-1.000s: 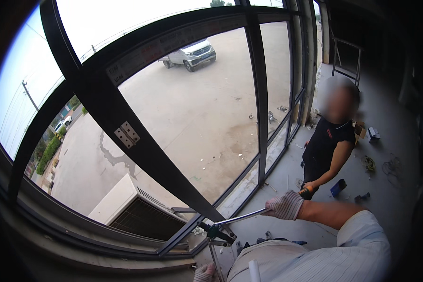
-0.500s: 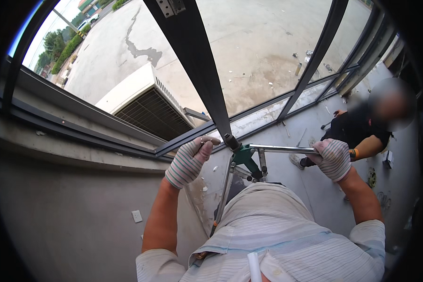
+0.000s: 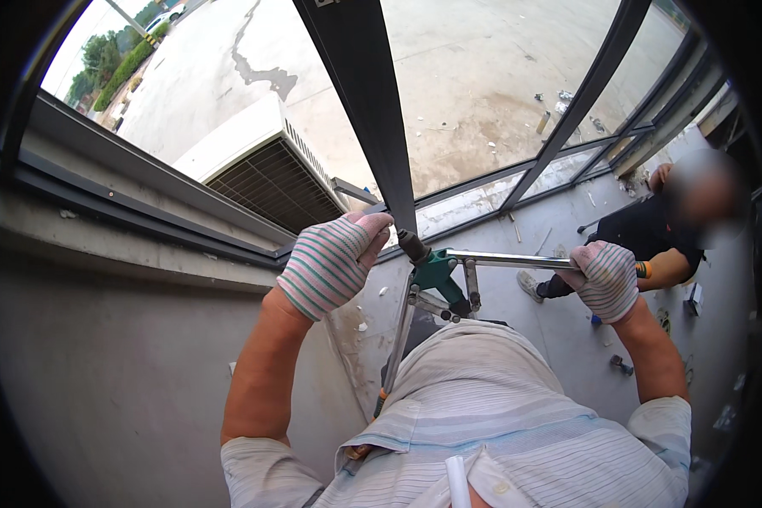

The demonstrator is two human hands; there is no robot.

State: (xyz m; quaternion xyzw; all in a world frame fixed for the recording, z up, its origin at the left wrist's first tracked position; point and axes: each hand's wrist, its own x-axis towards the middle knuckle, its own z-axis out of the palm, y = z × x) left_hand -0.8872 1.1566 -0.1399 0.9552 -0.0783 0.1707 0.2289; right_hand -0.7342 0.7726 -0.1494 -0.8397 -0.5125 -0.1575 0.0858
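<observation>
The right hand (image 3: pixel 603 277) grips one silver handle (image 3: pixel 516 261) of the green-headed tool (image 3: pixel 434 271), its nose near the dark post (image 3: pixel 368 110). The left hand (image 3: pixel 326 264) is curled closed (any contents hidden); a co-worker (image 3: pixel 648 233) narrows the space rightward.

A two-lever hand tool (image 3: pixel 434 271), green-headed with a dark cylindrical nose (image 3: pixel 412 246), hangs tilted, nose up and leftward. Its silver levers (image 3: pixel 512 259), orange at their ends, stand spread, one reaching rightward, one downward.
</observation>
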